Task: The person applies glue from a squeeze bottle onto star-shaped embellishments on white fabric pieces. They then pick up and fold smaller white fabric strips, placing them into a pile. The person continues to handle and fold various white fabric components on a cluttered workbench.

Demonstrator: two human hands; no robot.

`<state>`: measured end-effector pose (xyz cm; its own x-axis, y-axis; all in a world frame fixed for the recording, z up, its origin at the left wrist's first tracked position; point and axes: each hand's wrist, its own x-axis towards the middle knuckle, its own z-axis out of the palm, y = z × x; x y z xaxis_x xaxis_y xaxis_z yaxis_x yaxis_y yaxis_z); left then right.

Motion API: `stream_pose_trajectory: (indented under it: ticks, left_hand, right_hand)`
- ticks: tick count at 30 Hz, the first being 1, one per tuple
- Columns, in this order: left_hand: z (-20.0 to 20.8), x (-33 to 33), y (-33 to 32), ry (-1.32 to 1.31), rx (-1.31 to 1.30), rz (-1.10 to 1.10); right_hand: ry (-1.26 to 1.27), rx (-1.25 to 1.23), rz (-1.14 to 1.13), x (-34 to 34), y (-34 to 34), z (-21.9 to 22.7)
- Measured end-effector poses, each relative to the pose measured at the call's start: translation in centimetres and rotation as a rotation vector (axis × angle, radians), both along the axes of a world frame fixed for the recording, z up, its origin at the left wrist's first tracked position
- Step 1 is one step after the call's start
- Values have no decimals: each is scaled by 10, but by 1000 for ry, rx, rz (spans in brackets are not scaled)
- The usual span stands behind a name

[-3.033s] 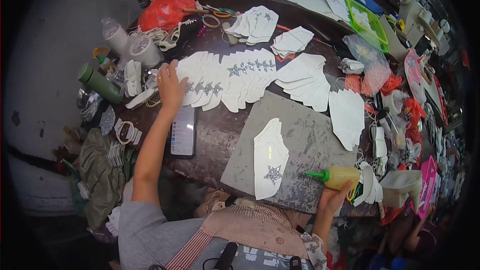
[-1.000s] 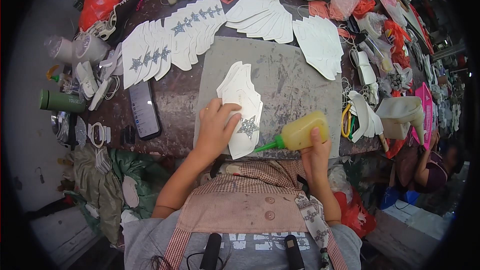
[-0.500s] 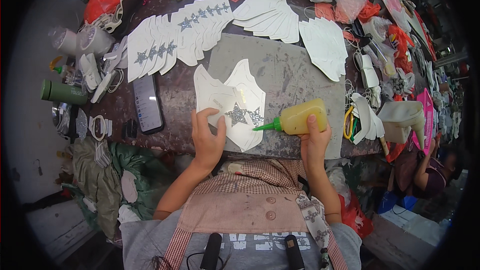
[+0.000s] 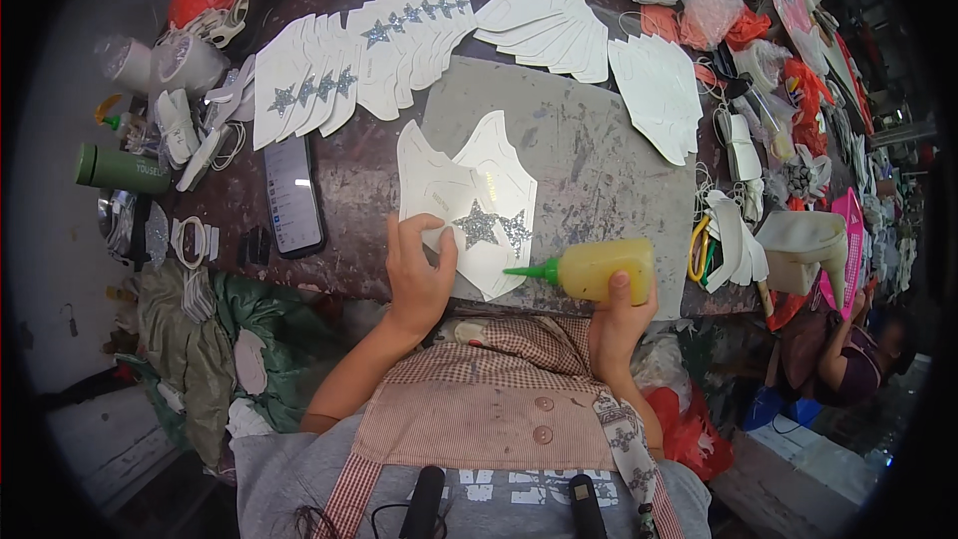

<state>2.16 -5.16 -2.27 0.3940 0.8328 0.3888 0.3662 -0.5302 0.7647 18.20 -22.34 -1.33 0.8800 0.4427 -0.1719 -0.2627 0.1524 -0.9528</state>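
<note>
My left hand (image 4: 420, 265) grips the left edge of a white shoe-upper piece (image 4: 423, 175), fingers curled and thumb on top. A second white piece (image 4: 486, 272) overlaps it on the right; two silver glitter stars (image 4: 480, 225) sit across the pair. My right hand (image 4: 623, 314) is wrapped round a yellowish squeeze bottle (image 4: 591, 269), held on its side. Its green nozzle (image 4: 531, 269) points left, with the tip over or at the lower right edge of the white pieces. Whether the tip touches them I cannot tell.
A grey work board (image 4: 599, 160) lies under the pieces. Beyond it are fanned white pieces with stars (image 4: 309, 85) and plain white stacks (image 4: 654, 95). A phone (image 4: 294, 198) and green flask (image 4: 123, 168) are on the left. Yellow-handled scissors (image 4: 699, 250) and a plastic container (image 4: 801, 240) stand right.
My right hand has lowered a little with the bottle, and the nozzle has come down toward the lower edge of the pieces. My left hand keeps its hold. The whole view has shifted slightly.
</note>
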Motion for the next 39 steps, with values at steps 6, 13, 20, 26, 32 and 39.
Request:
stream_pose_trajectory:
  ticks: [6, 13, 20, 26, 32, 39]
  left_hand:
    - [-2, 2, 2, -13, 42, -9]
    - [0, -9, 12, -93, -221, -59]
    - [31, -86, 206, -401, -245, 87]
    - [5, -147, 355, 98, -63, 299]
    - [58, -90, 235, 248, 469, 591]
    - [20, 27, 37, 541, 80, 4]
  right_hand:
    - [-20, 15, 11, -13, -8, -2]
    - [372, 199, 31, -2, -2, -1]
    - [284, 608, 80, 117, -2, -50]
    - [257, 554, 108, 104, 21, -37]
    - [268, 569, 43, 108, 10, -39]
    - [269, 536, 36, 106, 15, -37]
